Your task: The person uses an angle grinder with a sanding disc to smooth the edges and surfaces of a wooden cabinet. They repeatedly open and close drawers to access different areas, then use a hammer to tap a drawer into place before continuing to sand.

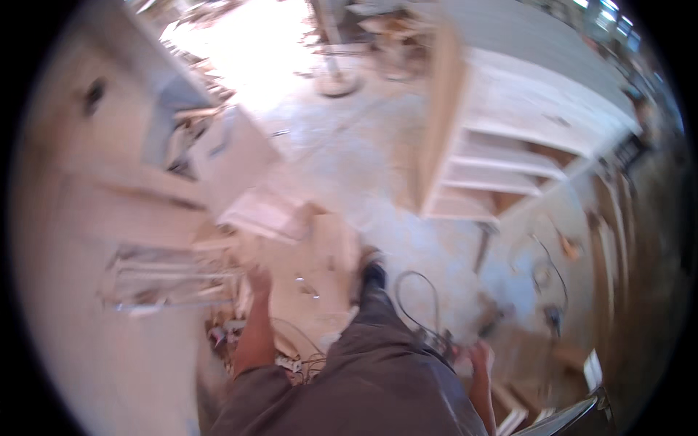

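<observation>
Motion smears the whole picture. My left hand (pixel 258 280) hangs low on the left, beside a bundle of thin wood strips (pixel 174 280); its fingers are too blurred to read. My right hand (pixel 480 356) is down at my right side, closed around a dark hand tool (pixel 445 343) whose exact kind I cannot make out. A thin dark hose (pixel 418 276) loops up beside this tool over the floor. Between my hands, my dark shoe (pixel 372 272) stands next to a light wooden panel (pixel 334 251).
A large pale wooden cabinet (pixel 516 80) with open shelves stands ahead on the right. Boards and a box-like panel (pixel 233 156) crowd the left. A round-based stand (pixel 338 86) is farther ahead. Cables (pixel 549 269) and long boards (pixel 607 254) lie on the right.
</observation>
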